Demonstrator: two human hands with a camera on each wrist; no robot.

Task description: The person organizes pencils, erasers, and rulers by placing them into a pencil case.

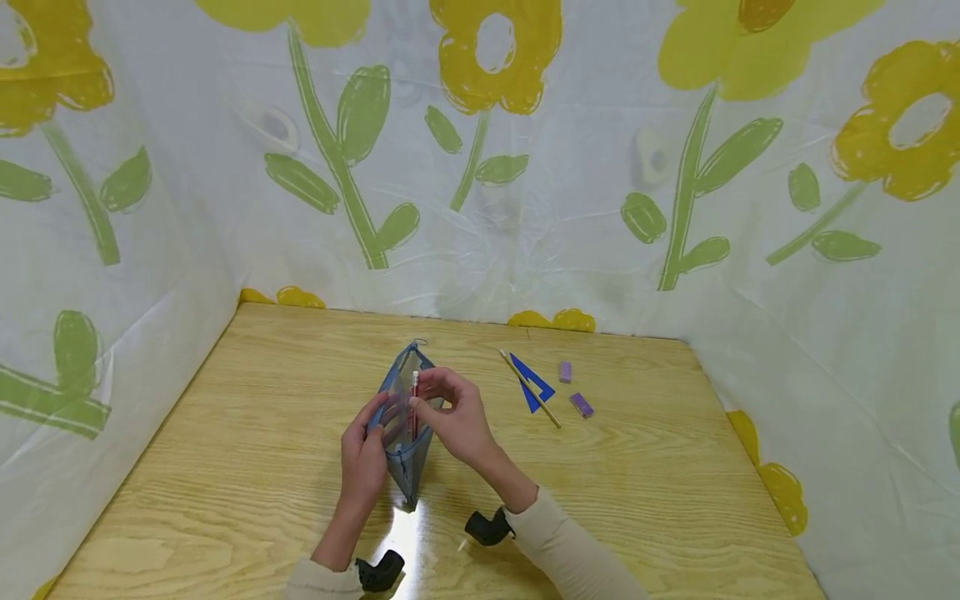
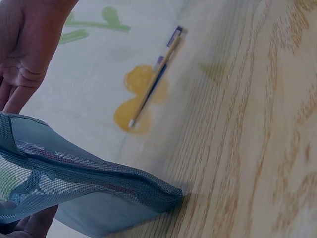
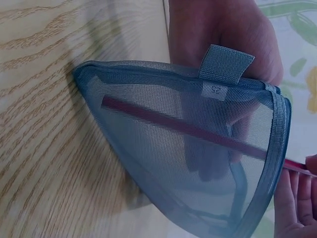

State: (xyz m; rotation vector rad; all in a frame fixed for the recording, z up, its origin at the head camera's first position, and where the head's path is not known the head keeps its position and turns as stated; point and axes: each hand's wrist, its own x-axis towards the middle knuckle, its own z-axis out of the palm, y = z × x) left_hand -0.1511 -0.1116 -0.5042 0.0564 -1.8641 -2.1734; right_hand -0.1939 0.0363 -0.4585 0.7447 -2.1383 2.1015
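Note:
My left hand (image 1: 363, 458) grips the side of a blue mesh zip pouch (image 1: 409, 475), whose mouth is spread open. With thumb and fingers, my right hand (image 1: 459, 421) pinches a red pencil (image 1: 416, 383) near its white end, at the pouch's mouth. In the right wrist view, most of the red pencil (image 3: 188, 129) shows through the mesh, slanting inside the pouch (image 3: 148, 153). My left hand (image 3: 225, 39) is behind the pouch there. In the left wrist view, the pouch (image 2: 94, 213) covers much of my left hand's fingers (image 2: 37, 223).
Right of the pouch, a gold-coloured pencil (image 1: 551, 414) lies across a blue set square (image 1: 534, 405). Beside them lie two purple erasers, one lighter (image 1: 566, 372), one darker (image 1: 581, 405). A flower-printed white cloth (image 1: 480, 250) walls the wooden table (image 1: 225, 467) at the back and sides.

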